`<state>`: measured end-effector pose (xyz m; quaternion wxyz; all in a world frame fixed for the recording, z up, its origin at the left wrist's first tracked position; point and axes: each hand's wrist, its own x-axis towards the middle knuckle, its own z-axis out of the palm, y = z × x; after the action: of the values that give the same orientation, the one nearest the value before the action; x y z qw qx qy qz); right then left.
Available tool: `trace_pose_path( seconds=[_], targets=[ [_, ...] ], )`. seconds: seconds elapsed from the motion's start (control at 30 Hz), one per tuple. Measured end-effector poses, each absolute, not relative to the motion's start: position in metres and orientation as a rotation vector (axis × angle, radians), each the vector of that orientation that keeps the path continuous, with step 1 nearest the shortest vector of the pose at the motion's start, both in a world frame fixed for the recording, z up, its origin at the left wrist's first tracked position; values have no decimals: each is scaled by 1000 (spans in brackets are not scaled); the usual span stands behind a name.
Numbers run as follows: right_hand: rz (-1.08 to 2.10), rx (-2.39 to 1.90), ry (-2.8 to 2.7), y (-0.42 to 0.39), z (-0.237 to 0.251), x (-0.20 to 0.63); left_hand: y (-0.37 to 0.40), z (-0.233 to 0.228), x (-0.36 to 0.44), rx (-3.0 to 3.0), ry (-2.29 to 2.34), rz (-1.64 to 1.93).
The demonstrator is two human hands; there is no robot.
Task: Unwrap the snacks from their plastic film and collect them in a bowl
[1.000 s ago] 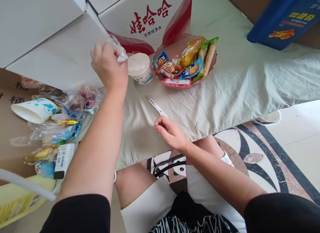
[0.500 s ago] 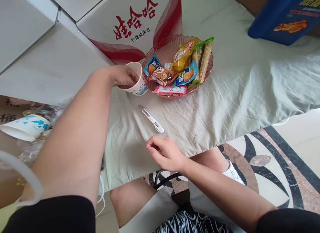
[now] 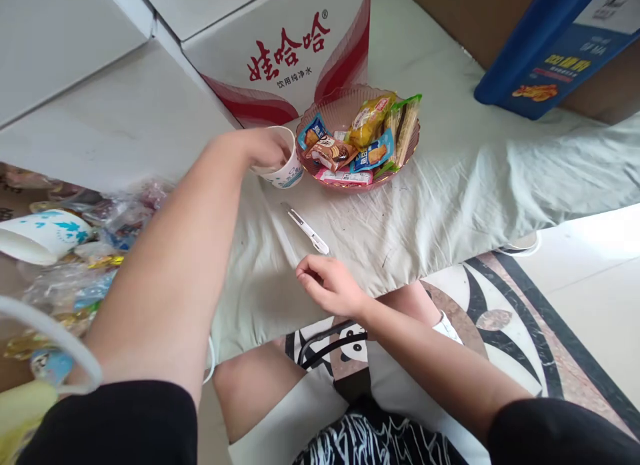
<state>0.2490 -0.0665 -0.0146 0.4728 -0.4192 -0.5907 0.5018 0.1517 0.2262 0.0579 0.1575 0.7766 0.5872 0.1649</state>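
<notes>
Left hand (image 3: 265,152) has its fingers inside the cup (image 3: 284,172), grip hidden; right hand (image 3: 327,285) loosely curled, empty, knife (image 3: 307,230) untouched at its 11 o'clock.

light: soft daylight filling frame evenly | shadows: faint, lying under forearms | glare: none showing | blur: lower left edge smearing, stretching

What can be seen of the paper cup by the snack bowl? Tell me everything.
The paper cup is white, with a blue print low on its wall. It looks like thin paper, stands upright, mouth up, on the pale cloth. The left hand covers its near rim, fingers reaching into the mouth, so the inside is hidden. It sits right beside the pink snack bowl, in front of the white-and-red carton; whether it touches the bowl is unclear.
</notes>
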Motion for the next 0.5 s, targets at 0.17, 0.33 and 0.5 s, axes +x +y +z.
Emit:
trace_pose_path(
  seconds=[0.17,0.33,0.5],
  targets=[
    [1110,-1205,-1577,-70,-14,244,146,112,139,2116,1895,1024],
    [896,-1443,-1901,-75,-9,231,60,113,115,1861,1735,1265],
    [782,-1523,-2049,-77,-11,220,2,77,90,1735,1573,1389]
  ],
)
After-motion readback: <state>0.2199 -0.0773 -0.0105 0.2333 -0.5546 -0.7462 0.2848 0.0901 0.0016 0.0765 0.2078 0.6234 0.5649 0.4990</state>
